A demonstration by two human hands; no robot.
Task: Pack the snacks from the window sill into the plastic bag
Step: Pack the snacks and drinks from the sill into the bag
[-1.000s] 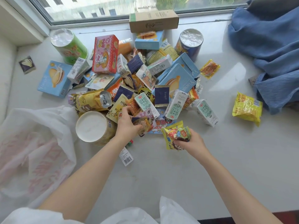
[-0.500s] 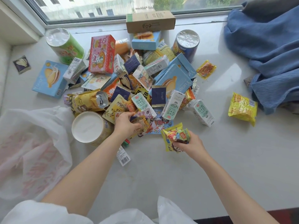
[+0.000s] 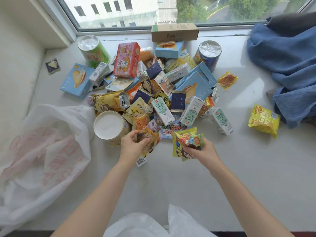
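Note:
A heap of snacks (image 3: 164,93) covers the middle of the white window sill (image 3: 222,168): boxes, small milk cartons, canisters and foil packets. My left hand (image 3: 133,147) grips a small orange-brown snack packet (image 3: 148,139) at the heap's near edge, beside a white-lidded canister (image 3: 109,125). My right hand (image 3: 203,151) holds a bunch of yellow and green snack packets (image 3: 186,142) just in front of the heap. The white plastic bag (image 3: 42,151) with pink print lies crumpled on the left of the sill.
A yellow packet (image 3: 263,120) and a small orange packet (image 3: 227,80) lie apart on the right. Blue cloth (image 3: 287,62) is piled at the far right. A cardboard box (image 3: 174,32) stands by the window; a dark packet (image 3: 53,65) lies far left.
My left hand has drawn back from the heap toward me with a small packet in its grip. My right hand still holds its packets in about the same place.

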